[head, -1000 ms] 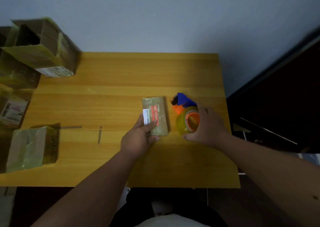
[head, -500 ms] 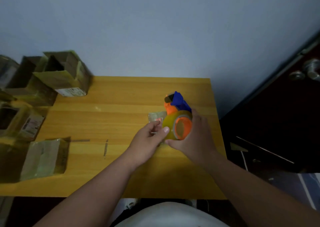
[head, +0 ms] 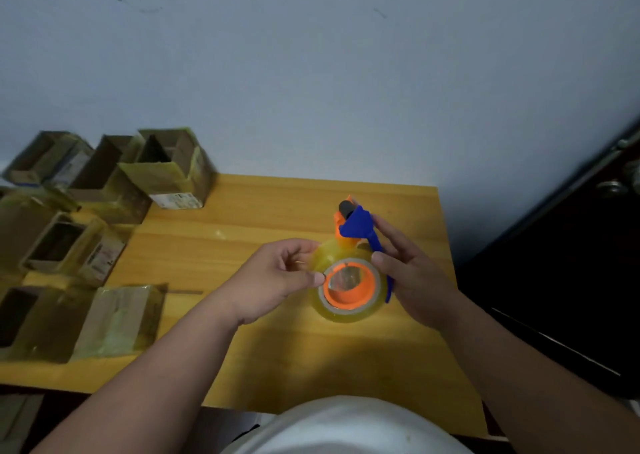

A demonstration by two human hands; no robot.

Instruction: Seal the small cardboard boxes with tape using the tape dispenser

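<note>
A tape dispenser (head: pixel 350 282) with an orange core, a yellowish clear tape roll and a blue handle (head: pixel 358 228) is held up above the wooden table (head: pixel 277 208). My right hand (head: pixel 417 280) grips it from the right, with fingers along the blue handle and the thumb on the roll. My left hand (head: pixel 273 280) has curled fingers and pinches at the roll's left edge with thumb and forefinger. The small labelled box seen earlier is not in sight; my hands and the dispenser cover that spot.
A tape-wrapped closed box (head: pixel 117 318) lies near the table's left front. Several open cardboard boxes (head: pixel 166 169) crowd the left side and back left corner. A dark door (head: pixel 571 280) stands to the right of the table's edge.
My right hand has lifted the dispenser off the table and turned its side toward me. My left hand left the small box and came to the roll. The camera tilted up.
</note>
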